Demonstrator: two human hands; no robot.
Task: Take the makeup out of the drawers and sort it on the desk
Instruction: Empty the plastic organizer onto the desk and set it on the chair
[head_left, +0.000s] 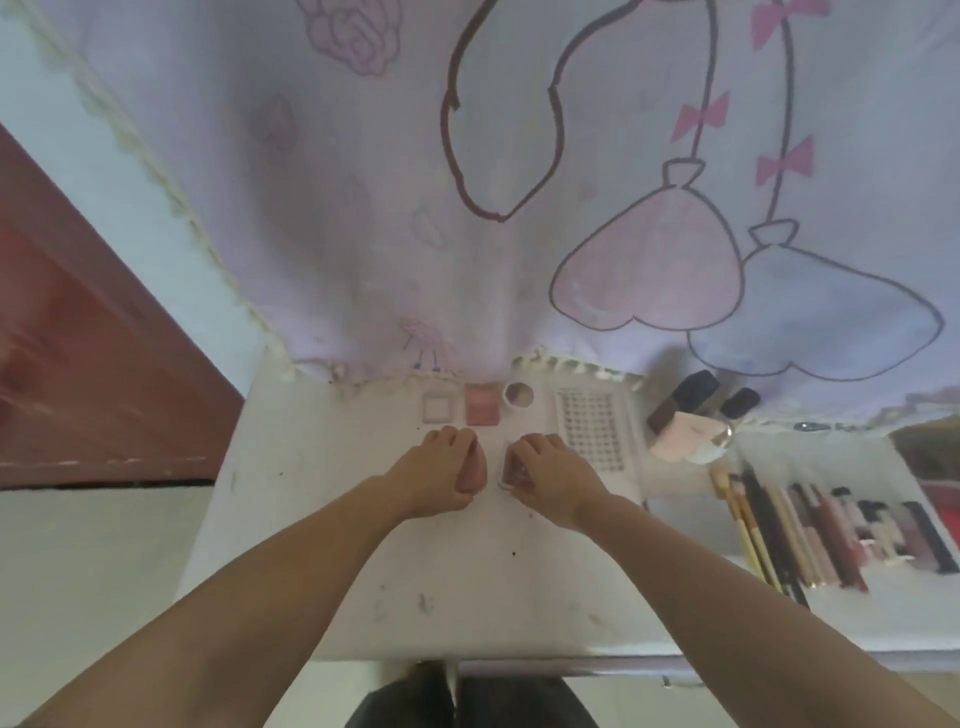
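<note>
From the head view, the person is leaning over a white worktop (322, 519) that is backing onto a cartoon-printed curtain (363, 208), and both hands are meeting near its middle. The left hand (441, 475) is lying with its fingers curled loosely inward; whether its grip is closing on anything I cannot tell. The right hand (545, 473) is curling its fingers over a small pale item (505, 483), of which only a sliver is showing at the fingertips, so its grip seems to be pinching that piece against the surface. Just beyond the hands, a row is forming along the curtain's hem: a pale square compact (438, 408), a pink blush pan (483, 405) and a small round pot (518, 395), with a tray of false lashes (592, 431) just beside them. Further right, dark-capped bottles (685, 405) are lying near a pink tube (680, 434), and brushes and pencils (810, 535) are lying side by side. The step in hand looks like placing one more small piece into the compact group. The next move is probably calling for setting it down squarely in line, then releasing without nudging its neighbours.
</note>
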